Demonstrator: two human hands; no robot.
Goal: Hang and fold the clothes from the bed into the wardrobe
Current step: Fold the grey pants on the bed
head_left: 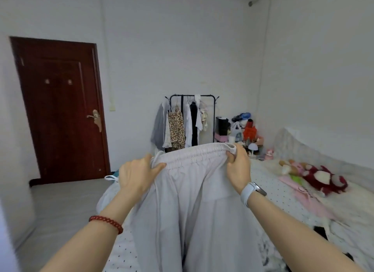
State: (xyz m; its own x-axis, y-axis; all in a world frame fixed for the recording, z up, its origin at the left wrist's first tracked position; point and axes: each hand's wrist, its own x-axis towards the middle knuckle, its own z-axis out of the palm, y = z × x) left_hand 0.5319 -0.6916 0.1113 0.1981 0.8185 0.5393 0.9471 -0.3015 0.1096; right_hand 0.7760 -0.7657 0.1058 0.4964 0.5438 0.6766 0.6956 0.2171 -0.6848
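Observation:
A pair of light grey trousers (194, 200) with an elastic waistband hangs in front of me over the bed (283, 194). My left hand (137, 174) grips the left end of the waistband. My right hand (238, 166), with a white watch on its wrist, pinches the right end. The waistband is stretched between both hands and the legs hang down toward the dotted bedsheet. A black clothes rack (192, 119) with several hanging garments stands against the far wall.
A dark red door (60, 109) is shut at the left. Grey floor lies left of the bed. Plush toys (315, 176) and a pink garment (303, 192) lie on the bed at the right. Bags and small items crowd the far corner (242, 130).

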